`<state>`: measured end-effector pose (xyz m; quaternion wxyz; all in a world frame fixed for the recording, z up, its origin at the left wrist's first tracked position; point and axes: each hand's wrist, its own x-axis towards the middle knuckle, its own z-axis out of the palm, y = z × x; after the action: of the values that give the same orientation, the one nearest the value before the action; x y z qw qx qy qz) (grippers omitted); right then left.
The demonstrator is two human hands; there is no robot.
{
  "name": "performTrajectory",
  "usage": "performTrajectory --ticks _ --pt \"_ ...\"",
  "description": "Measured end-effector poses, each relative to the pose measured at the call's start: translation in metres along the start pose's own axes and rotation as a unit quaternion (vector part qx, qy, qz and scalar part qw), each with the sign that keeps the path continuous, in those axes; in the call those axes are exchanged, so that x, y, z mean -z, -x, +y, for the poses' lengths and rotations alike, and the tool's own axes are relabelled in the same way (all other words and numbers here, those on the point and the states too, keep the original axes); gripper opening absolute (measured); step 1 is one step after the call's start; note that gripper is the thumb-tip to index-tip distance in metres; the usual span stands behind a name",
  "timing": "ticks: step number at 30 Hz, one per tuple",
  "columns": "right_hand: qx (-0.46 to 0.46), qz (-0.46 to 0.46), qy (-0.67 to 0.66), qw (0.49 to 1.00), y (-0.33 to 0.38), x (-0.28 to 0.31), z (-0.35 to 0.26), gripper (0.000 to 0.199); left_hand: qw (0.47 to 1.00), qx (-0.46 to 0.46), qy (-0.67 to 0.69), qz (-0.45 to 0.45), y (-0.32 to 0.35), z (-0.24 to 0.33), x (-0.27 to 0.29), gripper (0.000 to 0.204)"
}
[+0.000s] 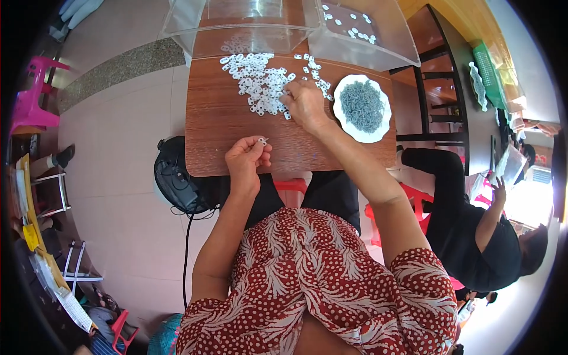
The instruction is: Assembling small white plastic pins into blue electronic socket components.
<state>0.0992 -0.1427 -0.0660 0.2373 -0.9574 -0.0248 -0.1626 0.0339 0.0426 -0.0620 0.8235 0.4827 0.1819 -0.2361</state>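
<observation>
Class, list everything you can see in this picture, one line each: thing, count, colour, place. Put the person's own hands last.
table: one, brown wood, centre
small clips: a heap, too many to count, white, on the table's far half
plate: one, white, at the table's right, heaped with small grey nails
clear bins: two, transparent, at the table's far edge; the right one holds a few white pieces
fan: one, black, on the floor left of the table
stool: one, pink, far left
co-worker: one, in black, seated at right
left hand: holds one small white piece
right hand: rests on the heap's edge
</observation>
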Motion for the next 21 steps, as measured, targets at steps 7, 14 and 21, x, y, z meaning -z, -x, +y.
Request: performTrajectory --ticks 7,14,21 --pt "-0.016 -0.025 0.056 0.998 -0.007 -0.014 0.002 0.011 1.0 -0.002 0.009 0.0 0.001 -0.001 0.0 0.01" --pt "-0.163 -0.059 -0.146 0.974 -0.007 0.005 0.0 0.01 1.0 -0.005 0.017 0.001 0.001 0.004 -0.002 0.01" --pt "-0.323 -0.102 -0.452 0.825 0.007 0.04 -0.004 0.007 1.0 -0.008 0.018 -0.016 0.0 0.008 -0.012 0.01"
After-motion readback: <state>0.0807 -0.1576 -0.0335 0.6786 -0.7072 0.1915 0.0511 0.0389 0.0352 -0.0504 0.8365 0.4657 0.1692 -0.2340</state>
